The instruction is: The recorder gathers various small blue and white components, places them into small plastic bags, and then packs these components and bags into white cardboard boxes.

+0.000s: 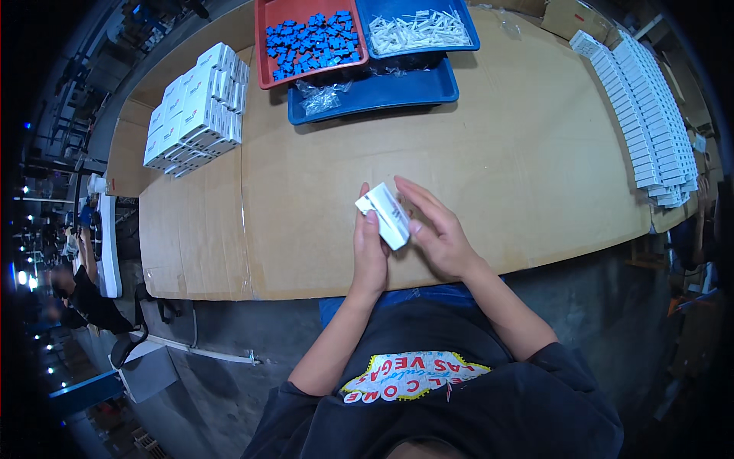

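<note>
A small white box (pixel 388 218) is held in the air over the near part of the table (pixel 535 168), in front of the person's body. The left hand (pixel 371 258) grips it, with the thumb across the near face and the fingers behind. The right hand (pixel 445 243) is open at the box's other side, fingers stretched out and thumb close to the edge; whether that thumb touches the box cannot be told.

The box is tilted and seems to rest mainly on the left hand's grip, so a slack thumb could let it slip or turn. Pressing too hard from both sides might dent its walls, if they are thin card. A drop close to the table's near edge could carry it to the floor (pixel 256 336).

The table is covered in brown cardboard, with a taped seam running toward the near edge. At its left stands a stack of white boxes (pixel 187 115), where a knock might topple the upper ones. At the far side, a red tray (pixel 262 46) holds blue pieces (pixel 313 46), and a blue tray (pixel 474 37) holds white sticks (pixel 420 32); a lower blue tray (pixel 397 92) has clear plastic (pixel 323 99) in it. Long rows of white boxes (pixel 650 122) line the right. Beyond, the room is dim, with another person (pixel 95 298) at the left.
</note>
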A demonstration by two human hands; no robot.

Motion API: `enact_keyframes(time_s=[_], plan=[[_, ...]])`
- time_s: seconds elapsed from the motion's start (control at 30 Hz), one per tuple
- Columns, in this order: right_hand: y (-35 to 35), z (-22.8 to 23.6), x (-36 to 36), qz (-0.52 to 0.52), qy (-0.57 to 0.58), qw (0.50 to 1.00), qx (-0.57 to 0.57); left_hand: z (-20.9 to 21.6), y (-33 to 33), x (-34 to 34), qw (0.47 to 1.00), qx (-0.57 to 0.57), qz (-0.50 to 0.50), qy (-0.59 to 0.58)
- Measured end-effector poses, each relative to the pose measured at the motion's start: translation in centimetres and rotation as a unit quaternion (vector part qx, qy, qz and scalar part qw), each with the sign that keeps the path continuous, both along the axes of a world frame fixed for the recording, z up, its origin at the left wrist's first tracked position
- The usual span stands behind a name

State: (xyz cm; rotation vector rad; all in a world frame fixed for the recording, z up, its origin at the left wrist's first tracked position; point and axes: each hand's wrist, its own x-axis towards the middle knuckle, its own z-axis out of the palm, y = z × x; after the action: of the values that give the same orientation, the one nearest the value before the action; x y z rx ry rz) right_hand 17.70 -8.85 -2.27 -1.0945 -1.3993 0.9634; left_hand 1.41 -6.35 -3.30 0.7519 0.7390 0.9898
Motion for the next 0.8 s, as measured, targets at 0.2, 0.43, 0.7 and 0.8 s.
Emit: enact_keyframes(time_s=[0.2,0.43,0.7,0.8], plan=[[-0.6,-0.1,-0.2,0.039,-0.103,0.993,0.044,-0.4,-0.4,0.3,0.998,-0.044,0.043,0.032],[-0.4,-1.7,-1.2,-0.045,-0.225,0.956,0.183,-0.3,-0.7,0.9,0.987,-0.007,0.083,0.135],[-0.9,-2.2,-2.0,-0.061,-0.248,0.953,0.162,-0.2,-0.8,1.5,0.980,-0.017,0.126,0.155],[-1.0,-2.6,-2.5,-0.072,-0.253,0.950,0.165,-0.4,-0.9,1.4,0.978,-0.027,0.137,0.152]])
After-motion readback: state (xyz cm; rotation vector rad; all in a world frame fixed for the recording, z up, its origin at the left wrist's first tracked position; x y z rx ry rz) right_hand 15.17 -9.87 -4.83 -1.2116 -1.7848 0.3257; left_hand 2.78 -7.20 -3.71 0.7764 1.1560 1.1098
